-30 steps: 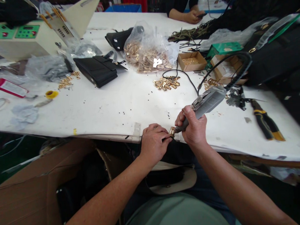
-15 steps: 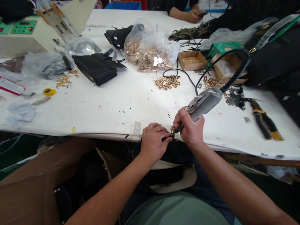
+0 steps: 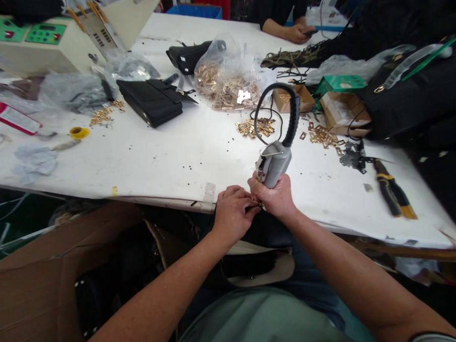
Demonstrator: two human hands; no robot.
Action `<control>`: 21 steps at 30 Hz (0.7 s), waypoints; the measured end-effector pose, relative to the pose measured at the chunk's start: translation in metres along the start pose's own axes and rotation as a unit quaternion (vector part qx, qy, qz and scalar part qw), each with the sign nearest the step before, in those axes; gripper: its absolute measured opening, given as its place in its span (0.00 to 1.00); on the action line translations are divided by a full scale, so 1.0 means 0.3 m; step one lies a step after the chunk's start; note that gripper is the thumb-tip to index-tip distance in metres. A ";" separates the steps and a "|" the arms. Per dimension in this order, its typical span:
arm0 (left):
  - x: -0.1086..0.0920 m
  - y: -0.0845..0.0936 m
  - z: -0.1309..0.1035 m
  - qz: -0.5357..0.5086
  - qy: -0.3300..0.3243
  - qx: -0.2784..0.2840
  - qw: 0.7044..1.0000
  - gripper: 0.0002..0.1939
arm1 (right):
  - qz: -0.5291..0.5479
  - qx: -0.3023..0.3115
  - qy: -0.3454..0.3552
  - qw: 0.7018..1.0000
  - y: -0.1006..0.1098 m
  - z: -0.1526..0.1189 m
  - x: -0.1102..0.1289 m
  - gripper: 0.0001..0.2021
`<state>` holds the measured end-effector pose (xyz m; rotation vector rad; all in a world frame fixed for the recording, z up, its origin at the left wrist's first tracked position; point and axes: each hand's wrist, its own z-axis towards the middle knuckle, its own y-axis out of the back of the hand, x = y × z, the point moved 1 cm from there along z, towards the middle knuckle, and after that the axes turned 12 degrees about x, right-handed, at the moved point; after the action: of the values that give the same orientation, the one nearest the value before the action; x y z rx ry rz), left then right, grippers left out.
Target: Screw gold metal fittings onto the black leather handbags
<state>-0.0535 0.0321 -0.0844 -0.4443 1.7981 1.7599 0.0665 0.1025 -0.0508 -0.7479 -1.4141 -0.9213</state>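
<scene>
My right hand (image 3: 276, 196) is wrapped around a grey electric screwdriver (image 3: 276, 161), which stands nearly upright with its thick black cable (image 3: 295, 110) arching from the top. The tool's tip is hidden behind my fingers, down at the table's front edge. Right beside it, my left hand (image 3: 232, 213) is closed, its fingertips pinching a dark edge with a small gold fitting (image 3: 260, 204), mostly covered. On my lap below lies a black bag with a cream flap (image 3: 281, 272); whether the pinched edge belongs to it is hard to see.
Gold fittings (image 3: 254, 127) lie in a pile ahead, before a clear bag of metal parts (image 3: 234, 87). A black handbag (image 3: 153, 101) lies left; black-and-yellow pliers (image 3: 393, 189) lie right, near small boxes (image 3: 346, 110). Across the table, a person's hands (image 3: 299, 32) hold a phone.
The screwdriver has swung from a rightward slant to nearly upright, and my right hand has come closer to my left. The gold fitting between them is now mostly covered.
</scene>
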 end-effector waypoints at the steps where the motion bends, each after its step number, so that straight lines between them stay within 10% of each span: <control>1: -0.001 0.000 0.000 0.001 -0.001 0.001 1.000 0.04 | 0.005 -0.006 -0.006 1.000 -0.001 0.005 0.004 0.16; 14: -0.044 0.048 -0.011 0.035 0.009 0.038 0.999 0.02 | 0.028 -0.083 -0.002 0.996 0.071 0.032 0.085 0.26; 21: -0.073 0.081 -0.051 0.145 -0.012 0.053 0.988 0.09 | -0.403 0.021 -0.074 0.912 0.220 0.028 0.095 0.21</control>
<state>-0.0537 0.0155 -0.0523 -0.1212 2.0096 1.8368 0.1185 0.1389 -0.0158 -0.1696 -1.9152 -1.4739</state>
